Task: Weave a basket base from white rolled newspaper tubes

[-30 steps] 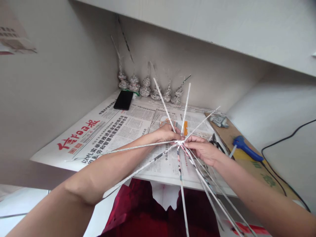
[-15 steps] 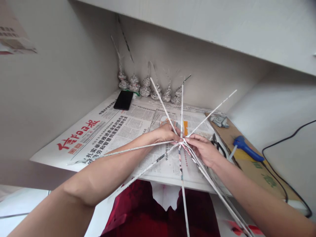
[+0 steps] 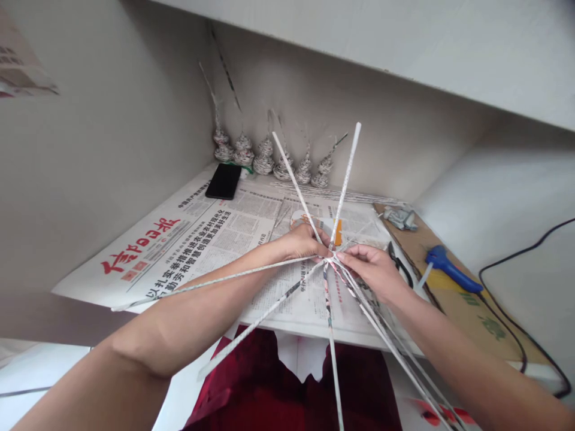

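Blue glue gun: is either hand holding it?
No, the blue glue gun lies on the cardboard, while the left hand and right hand hold the paper rods where they meet.

Plain walls enclose the worktop on three sides beneath a pale overhanging panel. Light floor with a dark line shows at lower left; soft shadow darkens the back wall.

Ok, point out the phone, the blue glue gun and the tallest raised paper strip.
Phone (image 3: pixel 223 181): head view, middle of its dark upper surface.
Blue glue gun (image 3: pixel 456 273): head view, its blue body.
Tallest raised paper strip (image 3: pixel 345 185): head view, midway along it.
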